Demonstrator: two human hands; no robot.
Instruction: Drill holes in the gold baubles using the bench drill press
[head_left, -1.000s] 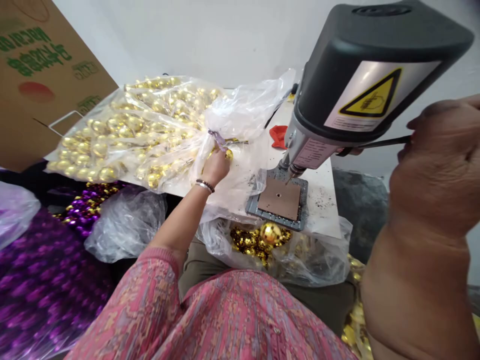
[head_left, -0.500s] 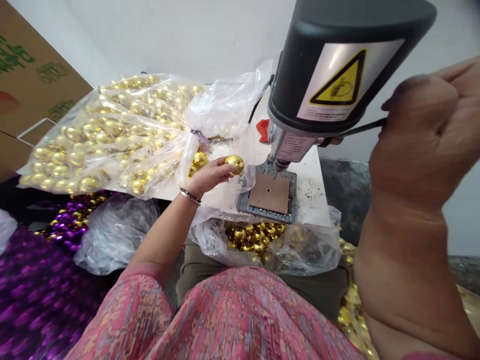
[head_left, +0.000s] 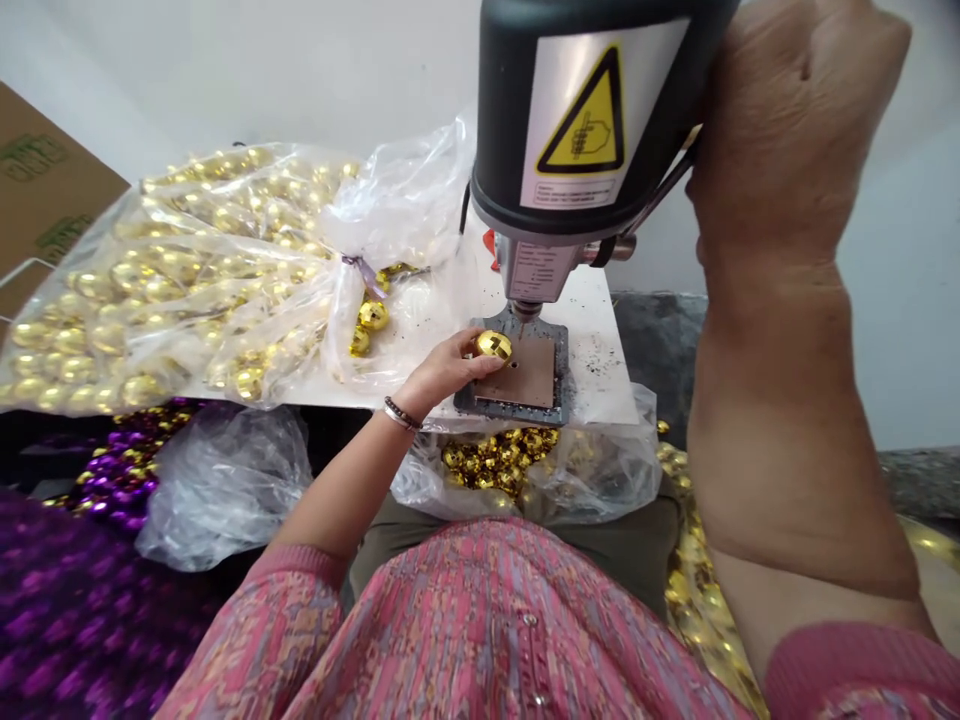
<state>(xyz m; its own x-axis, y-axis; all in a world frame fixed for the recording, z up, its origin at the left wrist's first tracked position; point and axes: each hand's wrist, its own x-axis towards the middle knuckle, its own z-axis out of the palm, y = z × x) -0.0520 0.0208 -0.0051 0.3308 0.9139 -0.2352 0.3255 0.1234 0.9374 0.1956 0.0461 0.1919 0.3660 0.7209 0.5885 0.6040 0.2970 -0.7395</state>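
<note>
Between the thumb and fingers of my left hand [head_left: 448, 368] is a shiny gold mirrored ball [head_left: 494, 347]. The ball is over the left part of a brown board [head_left: 525, 378] with a small hole, which lies on the grey base plate [head_left: 463, 403] of a small drill press [head_left: 592, 120]. The drill's chuck and thin bit [head_left: 523, 325] point down just right of the ball. High on the right, my right hand [head_left: 795, 130] is closed at the press's lever [head_left: 660, 190]; the hand itself hides the lever's end.
A large clear bag of gold balls [head_left: 225, 260] covers the table's left side. Several loose gold balls [head_left: 373, 315] lie by its tied neck. An open bag of gold balls [head_left: 499, 460] sits at my lap. Purple balls [head_left: 127, 470] and a cardboard box [head_left: 45, 170] are at left.
My left hand has carried the gold ball right, from beside the bag's neck to over the brown board. The view has shifted, and my right hand now appears higher and closer to the drill.
</note>
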